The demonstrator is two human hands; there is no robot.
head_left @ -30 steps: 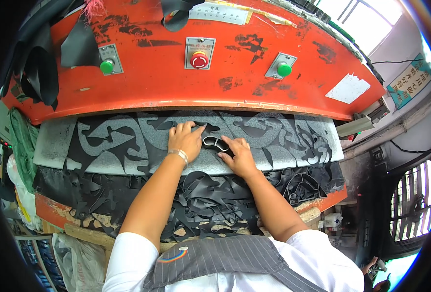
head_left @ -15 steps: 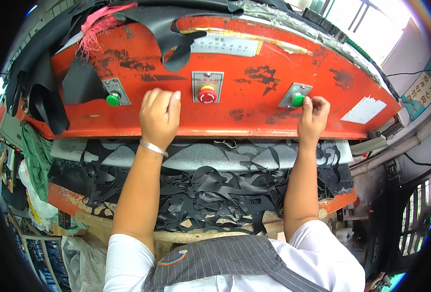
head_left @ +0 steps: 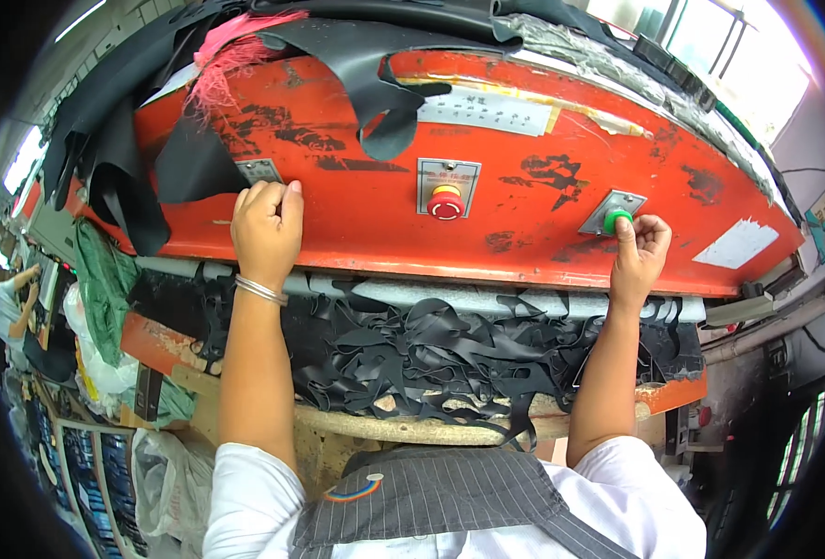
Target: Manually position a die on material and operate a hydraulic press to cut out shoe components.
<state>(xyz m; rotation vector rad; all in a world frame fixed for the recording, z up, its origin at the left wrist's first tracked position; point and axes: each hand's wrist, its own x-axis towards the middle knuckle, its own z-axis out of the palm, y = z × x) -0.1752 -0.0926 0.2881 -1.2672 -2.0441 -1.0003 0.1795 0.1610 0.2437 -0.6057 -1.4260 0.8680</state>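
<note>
A red machine front (head_left: 366, 210) stands before me. My left hand (head_left: 268, 233) is curled closed against its left plate (head_left: 259, 170), the fingers covering the spot where that plate's button sits. On the right plate is a green push button (head_left: 617, 222); the thumb of my right hand (head_left: 638, 261) presses at it, the other fingers curled in. Between my hands sits a red stop button (head_left: 446, 204) with a yellow collar, untouched. Below, a tangle of black leather-like offcuts (head_left: 431, 345) covers the work table, in front of a grey board edge (head_left: 328, 282).
Black sheets (head_left: 119, 177) and a pink fringed cloth (head_left: 231, 61) drape over the machine's top left. A green sack (head_left: 105, 289) and a clear plastic bag (head_left: 170, 484) are at the left. Another person (head_left: 10, 303) is at the far left. The table has a wooden front rail (head_left: 384, 427).
My left hand has moved left, from beside the stop button to the left plate, covering its green button. My right thumb stays at the right button. The view has shifted, and less grey board shows.
</note>
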